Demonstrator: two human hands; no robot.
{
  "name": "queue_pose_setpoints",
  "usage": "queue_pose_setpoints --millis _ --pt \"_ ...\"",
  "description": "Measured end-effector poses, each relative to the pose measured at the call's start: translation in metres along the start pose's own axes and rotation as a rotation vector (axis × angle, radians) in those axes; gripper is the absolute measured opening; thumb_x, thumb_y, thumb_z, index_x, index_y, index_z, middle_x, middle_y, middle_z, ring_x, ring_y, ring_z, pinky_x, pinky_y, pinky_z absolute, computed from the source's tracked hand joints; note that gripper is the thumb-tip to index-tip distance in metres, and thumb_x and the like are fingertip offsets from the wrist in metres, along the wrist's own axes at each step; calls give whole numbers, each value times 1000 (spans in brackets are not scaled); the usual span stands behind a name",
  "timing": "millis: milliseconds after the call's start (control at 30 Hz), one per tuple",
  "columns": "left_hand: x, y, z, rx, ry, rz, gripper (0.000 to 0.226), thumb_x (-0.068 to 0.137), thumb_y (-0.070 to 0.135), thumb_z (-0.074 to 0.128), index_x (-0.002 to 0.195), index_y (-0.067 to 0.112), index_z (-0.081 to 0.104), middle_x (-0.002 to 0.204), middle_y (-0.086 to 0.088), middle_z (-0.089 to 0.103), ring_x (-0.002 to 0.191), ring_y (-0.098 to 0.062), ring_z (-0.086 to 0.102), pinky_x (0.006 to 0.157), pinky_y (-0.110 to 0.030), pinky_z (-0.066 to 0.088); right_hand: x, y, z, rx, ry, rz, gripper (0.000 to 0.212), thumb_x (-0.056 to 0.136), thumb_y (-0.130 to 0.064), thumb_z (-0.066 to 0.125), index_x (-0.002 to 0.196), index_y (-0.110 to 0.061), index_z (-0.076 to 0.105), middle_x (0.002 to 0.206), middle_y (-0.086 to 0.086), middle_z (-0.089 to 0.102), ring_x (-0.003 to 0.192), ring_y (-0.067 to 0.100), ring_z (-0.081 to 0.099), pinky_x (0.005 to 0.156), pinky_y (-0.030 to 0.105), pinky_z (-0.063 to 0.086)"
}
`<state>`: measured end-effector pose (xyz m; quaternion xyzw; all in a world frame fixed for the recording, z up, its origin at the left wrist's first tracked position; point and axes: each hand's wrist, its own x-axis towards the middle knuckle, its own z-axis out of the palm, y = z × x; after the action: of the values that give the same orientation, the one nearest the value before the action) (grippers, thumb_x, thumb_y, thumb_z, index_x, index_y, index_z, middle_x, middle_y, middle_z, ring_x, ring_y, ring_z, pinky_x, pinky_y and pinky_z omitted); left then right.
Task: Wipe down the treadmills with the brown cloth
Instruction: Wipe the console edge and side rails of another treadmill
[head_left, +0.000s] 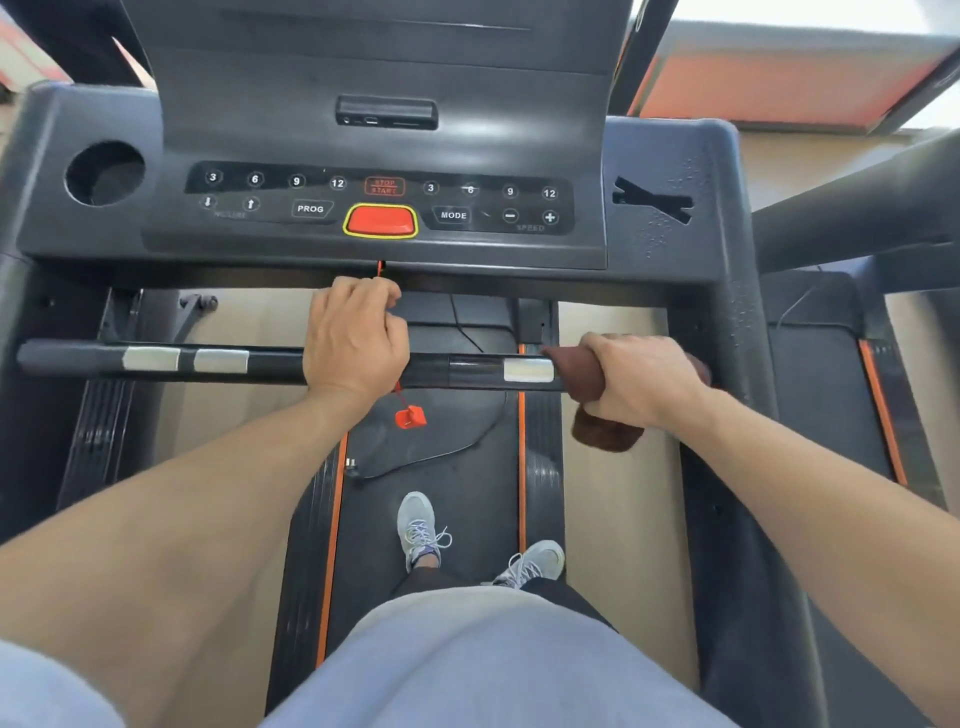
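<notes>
I stand on a dark treadmill whose console (384, 202) fills the upper view. A black handlebar (270, 364) with silver sensor pads runs across below it. My left hand (356, 338) grips the bar at its middle, fingers curled over the top near the red safety cord. My right hand (641, 376) holds the brown cloth (605, 434) wrapped round the bar's right end, close to the right upright. Part of the cloth hangs below my palm.
A red safety clip (410, 417) dangles on its cord under the bar. The belt (467, 493) with orange side strips lies below, my two grey shoes on it. A second treadmill (821, 374) stands at the right. A cup holder (104, 174) sits at the console's left.
</notes>
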<state>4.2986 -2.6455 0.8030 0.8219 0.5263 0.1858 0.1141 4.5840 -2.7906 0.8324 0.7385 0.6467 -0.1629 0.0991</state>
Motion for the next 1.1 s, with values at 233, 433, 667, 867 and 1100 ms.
queue_pose_setpoints --millis 233,433,667,867,1100 --pt "3 -12 11 -8 -18 -38 28 85 24 40 105 25 60 101 2 62 103 -27 53 88 -33 34 49 -150 2 64 87 -214 50 79 -51 75 112 -21 52 108 0 68 100 27 68 81 37 45" --pt "3 -14 11 -85 49 8 26 82 15 46 104 20 61 94 4 64 98 -26 54 88 -35 35 51 -131 2 77 85 -225 49 81 -54 67 123 -30 54 106 -6 71 96 26 71 74 37 52" --pt "2 -17 14 -121 101 76 23 82 10 49 98 17 64 91 3 64 93 -26 57 87 -35 38 18 -60 -41 334 116 45 30 95 -57 63 119 -41 72 105 -3 78 103 31 70 82 39 54" --pt "-1 -18 15 -185 86 5 19 83 12 52 94 22 64 94 4 60 92 -26 54 84 -28 35 -4 -71 -86 557 521 323 36 90 -60 68 118 -39 71 104 -9 77 102 23 70 90 48 56" --pt "0 -15 6 -200 108 51 13 83 9 56 89 19 62 85 5 59 91 -17 49 85 -33 36 -36 -124 -115 640 920 185 14 91 -39 77 103 -35 72 88 -31 69 84 -7 64 79 35 56"
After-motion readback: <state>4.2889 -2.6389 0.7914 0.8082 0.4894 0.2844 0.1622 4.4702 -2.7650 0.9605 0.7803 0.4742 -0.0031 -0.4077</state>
